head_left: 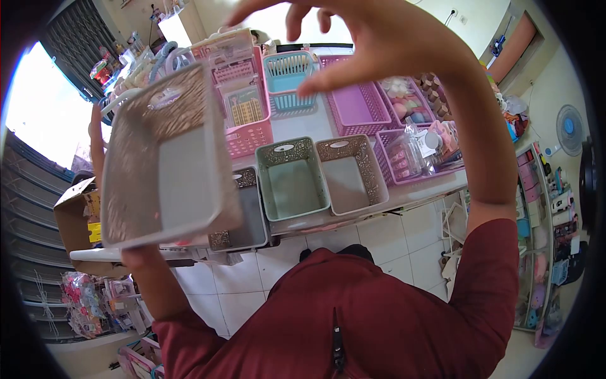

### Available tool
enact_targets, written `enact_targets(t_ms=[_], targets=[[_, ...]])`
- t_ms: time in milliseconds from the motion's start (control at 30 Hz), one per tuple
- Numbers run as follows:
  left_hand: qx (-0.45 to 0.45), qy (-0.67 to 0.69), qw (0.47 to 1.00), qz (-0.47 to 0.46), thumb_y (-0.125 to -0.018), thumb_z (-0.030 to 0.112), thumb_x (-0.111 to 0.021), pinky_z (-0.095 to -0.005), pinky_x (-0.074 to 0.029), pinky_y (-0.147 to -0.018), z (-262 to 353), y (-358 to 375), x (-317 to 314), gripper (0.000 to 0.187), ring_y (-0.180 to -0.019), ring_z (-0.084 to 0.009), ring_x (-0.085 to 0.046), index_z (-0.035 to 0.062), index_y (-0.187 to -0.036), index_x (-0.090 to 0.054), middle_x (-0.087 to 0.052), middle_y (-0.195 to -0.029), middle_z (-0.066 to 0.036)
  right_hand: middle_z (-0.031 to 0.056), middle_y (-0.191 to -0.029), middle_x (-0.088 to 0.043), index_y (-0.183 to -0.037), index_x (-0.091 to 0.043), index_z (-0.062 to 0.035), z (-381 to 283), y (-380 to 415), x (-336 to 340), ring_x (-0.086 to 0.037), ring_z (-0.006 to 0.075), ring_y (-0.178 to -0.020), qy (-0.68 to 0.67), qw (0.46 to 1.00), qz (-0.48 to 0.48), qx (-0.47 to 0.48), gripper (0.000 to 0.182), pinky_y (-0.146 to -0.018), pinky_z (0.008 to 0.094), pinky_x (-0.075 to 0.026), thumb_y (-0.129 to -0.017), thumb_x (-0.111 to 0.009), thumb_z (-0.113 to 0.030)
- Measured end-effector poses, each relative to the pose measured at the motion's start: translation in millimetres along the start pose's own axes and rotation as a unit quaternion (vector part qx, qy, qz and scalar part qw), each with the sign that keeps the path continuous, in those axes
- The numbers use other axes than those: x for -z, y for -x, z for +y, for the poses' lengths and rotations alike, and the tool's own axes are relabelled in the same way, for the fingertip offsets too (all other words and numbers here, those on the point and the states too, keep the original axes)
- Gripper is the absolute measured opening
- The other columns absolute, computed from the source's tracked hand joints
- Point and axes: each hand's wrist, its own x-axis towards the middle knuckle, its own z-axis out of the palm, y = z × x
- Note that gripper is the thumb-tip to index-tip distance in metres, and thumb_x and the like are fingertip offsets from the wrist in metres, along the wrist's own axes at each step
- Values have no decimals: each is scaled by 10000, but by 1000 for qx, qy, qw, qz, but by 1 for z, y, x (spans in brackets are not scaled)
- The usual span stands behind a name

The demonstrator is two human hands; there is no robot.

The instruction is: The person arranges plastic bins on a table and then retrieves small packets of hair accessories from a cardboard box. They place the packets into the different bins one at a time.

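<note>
A beige-grey plastic basket (183,183) with a patterned wall is held up and tilted at the left, its inside facing me and its edges blurred. My left hand (97,142) grips it from behind; one finger shows past its left side and the rest is hidden. High over the table, my right hand (372,44) is open, fingers curved and apart, touching nothing. Below stand a green basket (293,183), a beige basket (350,180) and a dark grey basket (246,215), the last partly covered by the raised one.
On the white table (309,126) are a pink basket (251,139) with packaged items, a blue basket (290,82), a purple basket (356,107) and a lilac basket (404,174) holding bottles. A cardboard box (72,218) sits left; a stocked shelf (536,234) stands right.
</note>
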Motion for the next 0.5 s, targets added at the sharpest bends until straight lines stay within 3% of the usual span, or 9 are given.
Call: enact_targets(t_ms=[33,100,133,167,233,300,367,433,500], targets=[[-19,-79,996,24,-589,853,-751,-478,-412,-1161,-10,-13,-8,1461,-1382,-336,-487,35,-1615,-110,-438,-1511,-221,96,-1208,-679,-1227,-688,-133,-24,1,-4,-685,233,-964,59,997,42,35,506,-809,358,-548,-753,-845,-217],[-38,-157,986,48,-583,889,-723,-489,-387,-1171,-13,-18,-26,1476,-1396,-342,-470,36,-1617,-106,-424,-1521,-218,110,-1220,-661,-1216,-701,-138,-33,5,-20,-679,221,-921,8,983,77,164,563,-757,343,-550,-685,-888,-142],[27,-104,994,-3,-567,903,-717,-478,-378,-1173,-10,-15,-36,1486,-1413,-332,-451,40,-1618,-119,-411,-1534,-202,90,-1117,-687,-1094,-729,-95,-38,15,-31,-672,203,-846,-53,985,76,147,428,-695,340,-533,-694,-882,-109],[91,-49,993,-54,-551,918,-712,-466,-368,-1175,-8,-12,-45,1497,-1430,-322,-431,44,-1620,-133,-398,-1547,-187,90,-1117,-687,-1094,-729,-95,-42,23,-29,-672,203,-846,-53,985,75,146,428,-695,340,-533,-694,-882,-109],[83,-1,995,-54,-572,868,-752,-460,-390,-1150,-14,-13,-60,1446,-1414,-308,-445,41,-1610,-175,-394,-1554,-168,56,-979,-692,-969,-730,-52,-46,40,-20,-653,192,-762,6,997,22,76,288,-652,353,-508,-714,-864,-66],[75,49,995,-52,-594,818,-791,-453,-411,-1125,-23,-7,-61,1396,-1399,-295,-460,39,-1600,-217,-390,-1562,-150,39,-867,-672,-900,-700,-29,-41,59,-8,-626,168,-708,-39,998,40,28,188,-634,338,-478,-766,-830,-55],[21,-212,954,-209,-653,624,-873,-455,-441,-1070,-25,11,-48,1158,-1325,-322,-508,55,-1531,-378,-457,-1488,-150,49,-842,-652,-906,-688,-15,-27,79,11,-599,144,-702,-9,997,50,-51,160,-621,313,-459,-819,-802,-87],[-10,-337,866,-370,-731,433,-863,-462,-452,-1011,6,29,-70,884,-1244,-356,-537,76,-1447,-486,-499,-1386,-168,51,-825,-642,-906,-684,-11,-14,98,21,-591,138,-700,6,996,37,-81,150,-619,309,-455,-837,-785,-97],[-44,-372,838,-397,-751,405,-846,-445,-471,-984,13,49,-91,792,-1212,-357,-556,91,-1410,-538,-505,-1368,-170,52,-808,-632,-906,-680,-6,-5,109,21,-584,133,-697,17,993,18,-112,143,-618,305,-451,-855,-768,-107]])
